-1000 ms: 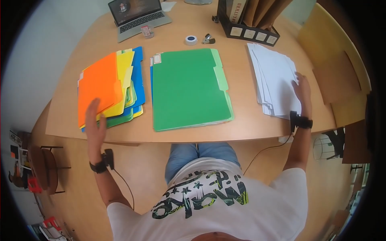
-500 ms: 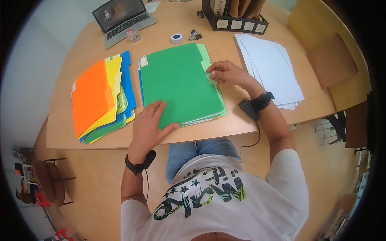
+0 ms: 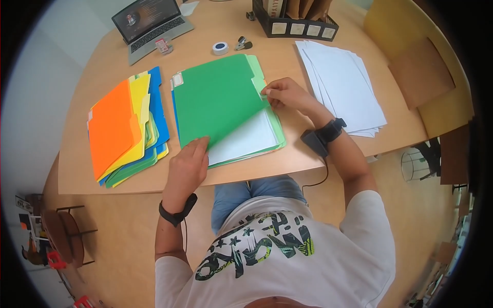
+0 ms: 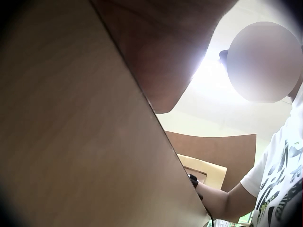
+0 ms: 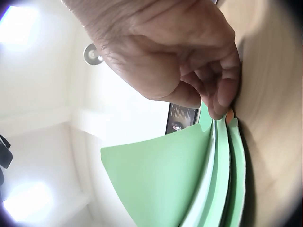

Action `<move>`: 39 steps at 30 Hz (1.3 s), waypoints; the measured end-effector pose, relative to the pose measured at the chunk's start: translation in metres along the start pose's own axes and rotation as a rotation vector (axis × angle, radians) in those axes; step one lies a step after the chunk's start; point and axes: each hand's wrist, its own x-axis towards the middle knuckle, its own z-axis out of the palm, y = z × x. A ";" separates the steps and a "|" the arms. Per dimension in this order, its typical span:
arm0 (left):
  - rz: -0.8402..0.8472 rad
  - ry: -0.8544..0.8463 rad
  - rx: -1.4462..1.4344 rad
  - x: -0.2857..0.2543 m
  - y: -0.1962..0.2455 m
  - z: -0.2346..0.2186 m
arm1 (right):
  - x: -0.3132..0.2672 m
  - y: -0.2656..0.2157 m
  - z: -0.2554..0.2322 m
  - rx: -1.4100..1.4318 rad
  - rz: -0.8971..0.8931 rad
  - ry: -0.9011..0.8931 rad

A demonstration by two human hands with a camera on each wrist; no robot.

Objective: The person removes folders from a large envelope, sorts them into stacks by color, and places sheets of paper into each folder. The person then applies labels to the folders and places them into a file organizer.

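Observation:
The top green folder [image 3: 210, 97] lies on a stack of folders in the middle of the table, its lower right part bent up over white sheets [image 3: 246, 136]. At its right edge my right hand [image 3: 292, 96] pinches the cover. In the right wrist view, my right hand [image 5: 175, 61] has its fingertips at the edge of the raised pale green cover [image 5: 156, 175]. My left hand [image 3: 187, 167] rests its fingers on the folder's lower left part, thumb hidden. The left wrist view shows part of my left hand [image 4: 161, 47], with its fingertips out of sight.
Orange, yellow, blue and green folders [image 3: 110, 126] lie at the left, loose white paper [image 3: 344, 87] at the right. Farther back are a laptop [image 3: 154, 25], a small boxed item [image 3: 164, 46], a white roll [image 3: 220, 48], a black metal item [image 3: 243, 43] and a black file holder [image 3: 303, 29].
Both hands have come in from the side stacks to the green folder. Since half a second ago its lower right part has been lifted, baring white sheets, and my left thumb has gone from view.

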 end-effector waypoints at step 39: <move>-0.200 0.345 -0.220 -0.018 -0.001 0.011 | -0.017 -0.014 0.035 0.245 0.038 0.013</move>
